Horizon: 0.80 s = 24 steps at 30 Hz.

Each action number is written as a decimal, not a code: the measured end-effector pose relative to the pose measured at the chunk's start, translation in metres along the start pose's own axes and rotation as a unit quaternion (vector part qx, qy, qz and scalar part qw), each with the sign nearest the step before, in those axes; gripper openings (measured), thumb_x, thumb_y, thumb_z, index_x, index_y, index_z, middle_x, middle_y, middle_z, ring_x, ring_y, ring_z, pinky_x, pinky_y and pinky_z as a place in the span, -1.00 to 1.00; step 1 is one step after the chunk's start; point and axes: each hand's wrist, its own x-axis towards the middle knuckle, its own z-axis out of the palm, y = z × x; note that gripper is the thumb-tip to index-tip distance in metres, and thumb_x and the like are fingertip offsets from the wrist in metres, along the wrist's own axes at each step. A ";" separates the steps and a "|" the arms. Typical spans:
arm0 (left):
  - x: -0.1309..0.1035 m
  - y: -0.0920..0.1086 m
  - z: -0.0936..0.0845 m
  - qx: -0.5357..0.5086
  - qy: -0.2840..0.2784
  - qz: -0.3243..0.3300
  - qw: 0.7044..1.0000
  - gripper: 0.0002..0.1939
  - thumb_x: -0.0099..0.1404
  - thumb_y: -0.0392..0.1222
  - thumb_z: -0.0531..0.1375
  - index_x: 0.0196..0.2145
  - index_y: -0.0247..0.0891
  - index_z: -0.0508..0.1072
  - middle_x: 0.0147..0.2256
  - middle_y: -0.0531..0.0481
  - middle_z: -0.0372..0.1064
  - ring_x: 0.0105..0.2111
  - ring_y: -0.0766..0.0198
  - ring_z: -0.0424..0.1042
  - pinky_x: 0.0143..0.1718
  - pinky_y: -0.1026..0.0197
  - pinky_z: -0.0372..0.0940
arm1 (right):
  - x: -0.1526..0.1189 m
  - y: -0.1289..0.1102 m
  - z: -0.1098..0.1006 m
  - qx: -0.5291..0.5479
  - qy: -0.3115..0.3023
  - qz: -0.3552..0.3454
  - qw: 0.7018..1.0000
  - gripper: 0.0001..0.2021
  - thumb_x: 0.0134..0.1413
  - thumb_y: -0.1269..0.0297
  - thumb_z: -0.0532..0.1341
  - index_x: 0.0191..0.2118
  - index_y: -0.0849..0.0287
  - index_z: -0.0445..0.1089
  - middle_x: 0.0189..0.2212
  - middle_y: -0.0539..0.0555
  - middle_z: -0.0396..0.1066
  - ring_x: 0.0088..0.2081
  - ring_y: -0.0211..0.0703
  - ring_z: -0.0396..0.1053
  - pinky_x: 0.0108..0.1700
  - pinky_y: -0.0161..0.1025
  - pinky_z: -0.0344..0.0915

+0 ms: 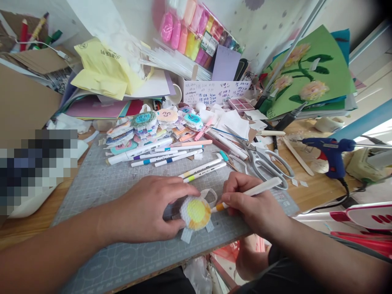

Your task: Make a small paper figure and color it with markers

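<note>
A round white textured piece (196, 213) has a yellow centre and an orange patch along its lower right rim. My left hand (153, 206) grips its left edge between thumb and fingers, over the grey cutting mat (122, 255). A white loop shows above the piece and two pale tabs stick out below. Pinched in my right hand (249, 200) is a white marker (263, 186) with an orange end; its tip meets the piece's right edge.
Capped markers (168, 157) lie behind my hands, beside a pile of coloured round pieces (143, 120). Scissors (263, 159) rest right of them. A blue glue gun (330, 151) stands farther right. Papers and a white box (214, 92) line the back.
</note>
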 end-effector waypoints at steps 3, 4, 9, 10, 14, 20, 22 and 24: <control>0.000 0.001 -0.001 0.004 -0.001 0.000 1.000 -0.54 0.07 -0.20 0.22 -0.02 -0.07 0.44 -0.25 0.03 0.46 -0.26 0.14 0.44 -0.27 0.20 0.23 | -0.001 0.001 -0.001 0.004 0.008 -0.010 1.000 -0.81 -0.11 0.28 0.25 -0.59 0.15 0.25 -0.70 -0.08 0.29 -0.61 -0.32 0.14 -0.55 -0.34 0.05; 0.000 0.001 -0.001 0.005 -0.002 -0.001 1.000 -0.54 0.07 -0.19 0.22 -0.03 -0.07 0.45 -0.25 0.03 0.46 -0.26 0.15 0.44 -0.28 0.20 0.22 | -0.001 0.001 0.000 -0.001 0.007 -0.012 1.000 -0.81 -0.10 0.27 0.25 -0.59 0.15 0.25 -0.69 -0.07 0.30 -0.60 -0.31 0.16 -0.54 -0.34 0.07; 0.000 0.001 -0.001 0.003 -0.003 -0.003 1.000 -0.54 0.07 -0.19 0.22 -0.02 -0.08 0.45 -0.26 0.03 0.46 -0.28 0.16 0.44 -0.29 0.20 0.22 | -0.001 0.000 0.000 -0.006 0.001 -0.004 1.000 -0.80 -0.11 0.29 0.25 -0.61 0.14 0.23 -0.71 -0.08 0.27 -0.62 -0.32 0.13 -0.56 -0.33 0.04; 0.000 0.001 -0.001 0.005 -0.004 -0.004 1.000 -0.54 0.07 -0.19 0.22 -0.02 -0.08 0.45 -0.26 0.03 0.45 -0.29 0.16 0.43 -0.30 0.21 0.21 | -0.001 -0.001 0.000 -0.009 0.004 -0.009 1.000 -0.80 -0.10 0.27 0.25 -0.60 0.14 0.24 -0.70 -0.07 0.28 -0.61 -0.31 0.14 -0.56 -0.33 0.05; 0.001 0.001 -0.001 0.004 -0.011 -0.010 1.000 -0.54 0.07 -0.19 0.22 -0.02 -0.06 0.44 -0.26 0.04 0.45 -0.27 0.16 0.43 -0.28 0.20 0.21 | 0.000 -0.002 0.000 -0.008 -0.003 -0.009 1.000 -0.80 -0.11 0.28 0.24 -0.61 0.14 0.23 -0.71 -0.07 0.28 -0.62 -0.31 0.14 -0.56 -0.33 0.05; 0.001 0.002 -0.002 0.000 -0.019 -0.014 1.000 -0.52 0.08 -0.20 0.22 0.00 -0.08 0.44 -0.24 0.03 0.45 -0.25 0.14 0.44 -0.25 0.17 0.22 | 0.000 0.000 -0.001 0.005 0.002 0.000 1.000 -0.80 -0.12 0.29 0.25 -0.61 0.14 0.22 -0.72 -0.09 0.26 -0.62 -0.32 0.13 -0.56 -0.34 0.04; 0.001 0.002 -0.002 -0.002 -0.021 -0.013 1.000 -0.53 0.08 -0.20 0.21 0.00 -0.08 0.43 -0.23 0.03 0.45 -0.24 0.13 0.44 -0.23 0.15 0.22 | 0.000 0.001 -0.001 0.012 0.005 0.000 1.000 -0.80 -0.12 0.30 0.24 -0.61 0.14 0.22 -0.72 -0.09 0.26 -0.63 -0.33 0.13 -0.56 -0.34 0.03; 0.001 0.001 -0.001 -0.003 -0.022 -0.013 1.000 -0.52 0.07 -0.20 0.22 0.00 -0.09 0.43 -0.23 0.03 0.45 -0.23 0.12 0.44 -0.22 0.14 0.22 | 0.000 0.002 -0.001 0.010 0.014 -0.009 1.000 -0.81 -0.10 0.30 0.25 -0.60 0.15 0.23 -0.70 -0.08 0.29 -0.61 -0.32 0.16 -0.54 -0.34 0.06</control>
